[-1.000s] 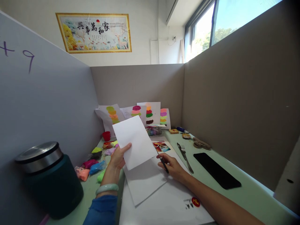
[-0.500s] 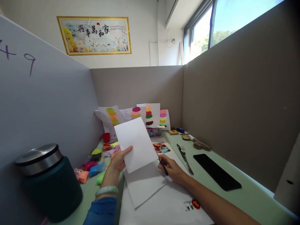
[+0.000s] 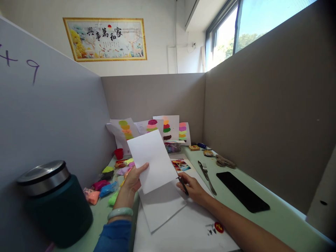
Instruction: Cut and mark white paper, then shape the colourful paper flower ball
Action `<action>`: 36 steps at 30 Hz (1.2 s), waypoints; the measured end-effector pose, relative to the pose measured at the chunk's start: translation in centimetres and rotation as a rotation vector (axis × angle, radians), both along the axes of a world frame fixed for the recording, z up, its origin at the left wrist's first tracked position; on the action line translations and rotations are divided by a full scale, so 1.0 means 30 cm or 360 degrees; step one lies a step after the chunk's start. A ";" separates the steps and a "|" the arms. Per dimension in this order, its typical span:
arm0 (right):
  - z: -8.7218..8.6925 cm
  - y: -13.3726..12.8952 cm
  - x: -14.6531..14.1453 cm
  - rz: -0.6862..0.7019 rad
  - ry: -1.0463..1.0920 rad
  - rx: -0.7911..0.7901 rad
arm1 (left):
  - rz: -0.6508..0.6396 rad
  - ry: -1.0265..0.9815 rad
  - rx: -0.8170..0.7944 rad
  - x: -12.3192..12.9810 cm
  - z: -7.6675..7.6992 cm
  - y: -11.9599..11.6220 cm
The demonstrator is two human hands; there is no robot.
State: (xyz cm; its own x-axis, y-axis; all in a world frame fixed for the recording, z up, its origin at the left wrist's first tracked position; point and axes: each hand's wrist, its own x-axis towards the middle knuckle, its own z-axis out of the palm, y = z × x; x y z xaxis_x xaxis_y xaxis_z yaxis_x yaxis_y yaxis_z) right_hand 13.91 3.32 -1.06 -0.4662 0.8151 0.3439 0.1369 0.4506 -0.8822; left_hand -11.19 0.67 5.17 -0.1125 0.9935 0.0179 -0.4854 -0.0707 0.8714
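A blank white sheet (image 3: 154, 161) is tilted up in my left hand (image 3: 133, 180), the thumb on its face and the fingers behind its lower left edge. My right hand (image 3: 190, 187) is closed on a dark, slim tool (image 3: 183, 185), perhaps a pen or small scissors, at the sheet's lower right corner. Beneath, a second white sheet (image 3: 162, 210) lies on a larger white board with a red logo (image 3: 219, 227). A colourful printed picture (image 3: 181, 165) shows just beyond my right hand.
Colourful soft packets (image 3: 109, 189) and a red cup (image 3: 119, 153) are on the left, behind a dark green flask (image 3: 59, 210). A knife and fork (image 3: 206, 171) and a black flat object (image 3: 243, 191) lie right. Painted sheets (image 3: 168, 127) stand against the back partition.
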 end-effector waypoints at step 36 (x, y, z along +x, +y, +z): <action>-0.003 -0.008 -0.015 0.0143 0.0182 -0.0201 | -0.0130 0.0123 0.0034 -0.002 -0.035 0.018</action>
State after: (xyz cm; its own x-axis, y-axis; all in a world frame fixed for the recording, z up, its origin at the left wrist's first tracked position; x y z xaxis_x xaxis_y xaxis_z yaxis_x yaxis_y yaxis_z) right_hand 13.46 3.06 -1.15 -0.5027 0.8120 0.2965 -0.0033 0.3412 -0.9400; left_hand -11.26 1.20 4.13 -0.0283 0.9986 0.0446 -0.4216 -0.0524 0.9052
